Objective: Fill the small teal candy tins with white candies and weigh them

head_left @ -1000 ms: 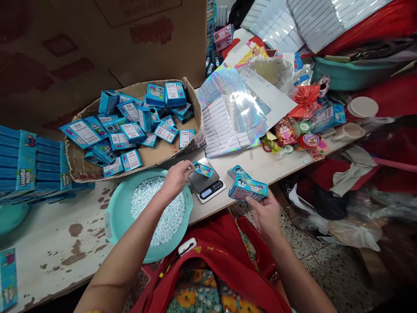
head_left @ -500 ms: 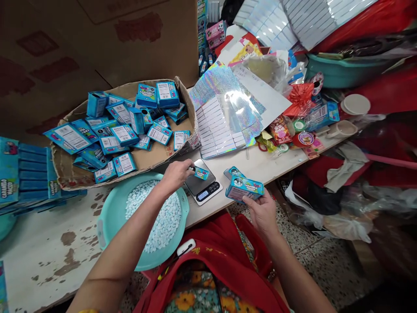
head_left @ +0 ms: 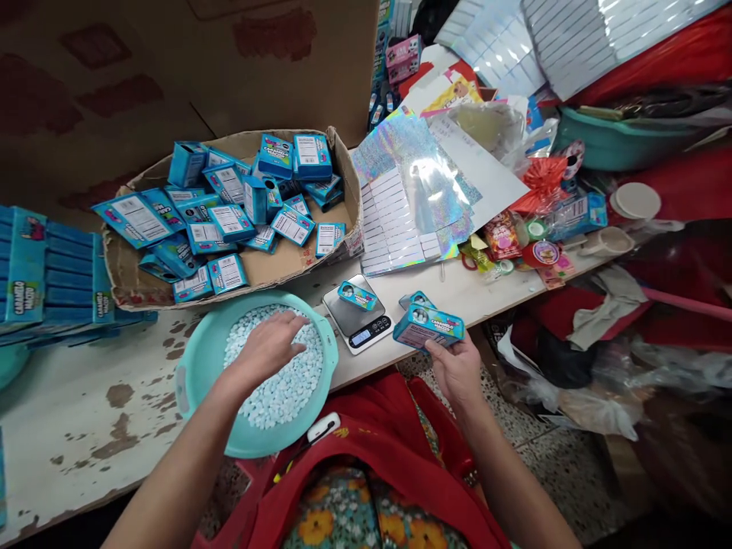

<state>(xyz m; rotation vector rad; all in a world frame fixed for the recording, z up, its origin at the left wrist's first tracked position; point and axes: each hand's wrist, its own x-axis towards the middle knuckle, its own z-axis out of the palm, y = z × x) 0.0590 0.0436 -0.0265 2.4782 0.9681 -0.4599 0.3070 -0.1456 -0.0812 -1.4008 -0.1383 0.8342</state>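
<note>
My left hand [head_left: 270, 345] is over the turquoise basin [head_left: 191, 381], its fingers stretched out and apart, close to the small pale blue and white candies [head_left: 283, 400] in it. A small blue candy box [head_left: 357, 296] lies on the metal plate of the digital kitchen scale [head_left: 345, 319], with no hand on it. On the right, my right hand [head_left: 457, 370] grips a blue candy box [head_left: 428, 326] above the table's front edge. Another blue box [head_left: 418, 298] shows just behind it; whether the hand holds that one too, I cannot tell.
A cut-down cardboard box [head_left: 263, 278] holds many blue candy boxes behind the basin. Blue cartons [head_left: 69, 267] are stacked at left. Shiny label sheets [head_left: 400, 206] lie behind the scale. Sweets, tape and a cup [head_left: 607, 241] crowd the table's right side.
My left hand has let go of the small candy box, leaving it on the scale, and has moved left over the candies. My right hand keeps its hold, nearly still.
</note>
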